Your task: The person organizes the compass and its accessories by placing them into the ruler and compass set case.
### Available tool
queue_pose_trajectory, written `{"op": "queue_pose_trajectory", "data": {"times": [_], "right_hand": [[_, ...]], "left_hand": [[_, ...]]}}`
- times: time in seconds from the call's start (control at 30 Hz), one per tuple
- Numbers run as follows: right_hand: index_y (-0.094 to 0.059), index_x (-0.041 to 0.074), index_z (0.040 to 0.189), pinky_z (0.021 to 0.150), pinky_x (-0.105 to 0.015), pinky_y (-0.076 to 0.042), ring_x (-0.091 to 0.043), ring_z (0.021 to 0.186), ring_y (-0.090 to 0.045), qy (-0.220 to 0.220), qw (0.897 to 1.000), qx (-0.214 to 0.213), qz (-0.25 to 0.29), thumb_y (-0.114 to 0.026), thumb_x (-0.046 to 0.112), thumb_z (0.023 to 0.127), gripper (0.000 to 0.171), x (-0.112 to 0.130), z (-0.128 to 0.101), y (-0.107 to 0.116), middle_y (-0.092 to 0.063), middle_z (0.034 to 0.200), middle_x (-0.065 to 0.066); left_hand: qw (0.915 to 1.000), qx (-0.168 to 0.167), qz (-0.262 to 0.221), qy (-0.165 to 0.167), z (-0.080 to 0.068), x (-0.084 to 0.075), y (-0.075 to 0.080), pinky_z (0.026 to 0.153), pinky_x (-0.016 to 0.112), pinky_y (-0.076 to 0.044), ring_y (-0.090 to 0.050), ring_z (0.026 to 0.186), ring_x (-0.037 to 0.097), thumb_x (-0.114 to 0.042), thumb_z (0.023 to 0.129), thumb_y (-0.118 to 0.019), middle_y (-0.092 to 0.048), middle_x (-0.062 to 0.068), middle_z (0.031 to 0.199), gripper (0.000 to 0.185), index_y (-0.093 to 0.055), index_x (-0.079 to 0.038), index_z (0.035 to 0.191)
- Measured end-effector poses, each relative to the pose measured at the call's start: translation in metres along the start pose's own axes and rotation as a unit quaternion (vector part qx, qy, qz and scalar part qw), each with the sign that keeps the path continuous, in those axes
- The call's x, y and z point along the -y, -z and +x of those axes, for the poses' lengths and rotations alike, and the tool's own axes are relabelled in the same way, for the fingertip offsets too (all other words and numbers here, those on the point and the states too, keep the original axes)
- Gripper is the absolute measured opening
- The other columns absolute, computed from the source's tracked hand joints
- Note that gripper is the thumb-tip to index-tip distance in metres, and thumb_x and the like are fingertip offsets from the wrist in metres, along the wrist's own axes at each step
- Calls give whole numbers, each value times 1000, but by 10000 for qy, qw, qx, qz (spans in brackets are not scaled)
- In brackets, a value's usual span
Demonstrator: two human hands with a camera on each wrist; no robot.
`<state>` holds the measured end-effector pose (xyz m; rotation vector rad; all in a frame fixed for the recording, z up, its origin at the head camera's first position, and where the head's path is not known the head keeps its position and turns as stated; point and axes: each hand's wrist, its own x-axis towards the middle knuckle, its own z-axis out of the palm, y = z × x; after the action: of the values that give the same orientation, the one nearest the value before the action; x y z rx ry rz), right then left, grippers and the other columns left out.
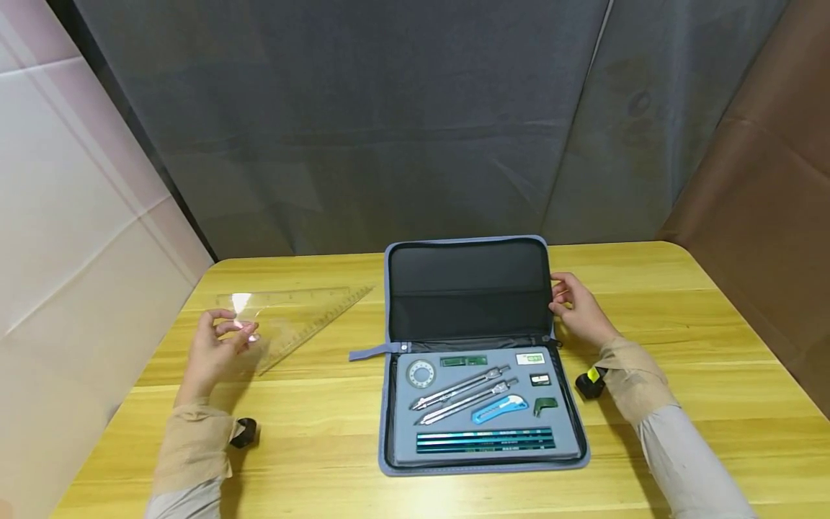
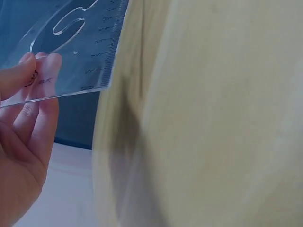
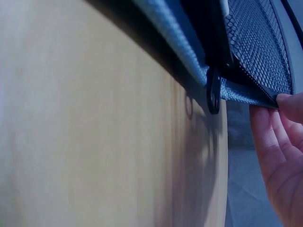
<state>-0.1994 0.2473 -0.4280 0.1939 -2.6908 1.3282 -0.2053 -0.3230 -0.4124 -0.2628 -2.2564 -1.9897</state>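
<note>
A clear plastic set square (image 1: 295, 313) lies tilted above the left side of the wooden table (image 1: 681, 339). My left hand (image 1: 241, 330) pinches its near corner. In the left wrist view the set square (image 2: 80, 42) sits between thumb and fingers (image 2: 45, 71). A grey-blue zip case (image 1: 467, 288) stands open mid-table, with its lid raised. My right hand (image 1: 556, 294) grips the lid's right edge. The right wrist view shows the fingertips (image 3: 289, 101) on the mesh-lined lid edge (image 3: 246, 92), by the zip pull (image 3: 213, 90).
The case's foam tray (image 1: 402, 404) holds two compasses (image 1: 463, 393), a blue utility knife (image 1: 499, 408), green pencils (image 1: 485, 440), a round protractor (image 1: 421, 373) and small boxes. A grey cloth backdrop hangs behind the table. A white panel stands on the left and a brown one on the right.
</note>
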Motion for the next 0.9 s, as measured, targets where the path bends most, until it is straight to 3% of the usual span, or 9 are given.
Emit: {"op": "queue_pose_trajectory", "data": {"times": [0.1,0.2,0.3,0.47,0.6,0.7,0.9], "right_hand": [[-35,-7,127,68,-15,-40,-26,85,-49,31,10000,-19,50,-49,-12,85,45,1,0,1,-46,100,-19],[-35,-8,126,66,-14,-40,-24,83,-49,113,9998,-54,127,-50,-13,84,45,2,-1,1,-46,98,-20],[-35,-9,126,65,-14,-41,-24,82,-48,158,9997,-44,183,-49,-13,84,44,2,-2,1,-46,98,-21],[-35,-8,127,65,-13,-40,-26,83,-49,161,9998,-12,137,-49,-13,85,44,3,-2,1,-46,98,-20],[-35,-7,127,66,-13,-40,-26,83,-49,146,9998,-22,122,-49,-12,85,45,4,-3,1,-46,97,-19],[-34,-8,126,66,-13,-40,-26,83,-49,161,9997,-36,198,-49,-13,85,44,4,-3,2,-45,97,-20],[-34,-9,123,66,-12,-40,-17,79,-47,266,9992,-73,299,-49,-15,84,43,5,-4,3,-45,95,-19]], "left_hand": [[9983,78,-453,-366,4,8,8,59,17,-51,-66,67,7,6,85,-57,-66,-6,82,29,-41,-10,103],[9963,93,-349,-784,11,25,24,60,19,-51,-67,70,9,-2,86,-59,-67,-4,87,28,-43,-6,109],[9945,-125,-171,-1025,17,44,42,60,18,-51,-67,71,10,-10,85,-62,-69,-2,90,36,-44,-2,115],[9932,-683,-103,-935,19,61,60,60,18,-51,-67,71,12,-9,84,-63,-69,3,91,43,-44,8,119],[9942,-686,-73,-828,19,62,64,63,20,-51,-67,74,14,-3,85,-60,-69,7,95,41,-45,8,121],[9938,-468,-268,-971,19,50,58,64,21,-51,-67,77,14,-1,85,-59,-68,8,96,38,-47,5,121],[9930,-210,-306,-1122,4,-22,16,66,17,-50,-67,75,8,2,87,-55,-69,-1,91,27,-51,0,114]]}}
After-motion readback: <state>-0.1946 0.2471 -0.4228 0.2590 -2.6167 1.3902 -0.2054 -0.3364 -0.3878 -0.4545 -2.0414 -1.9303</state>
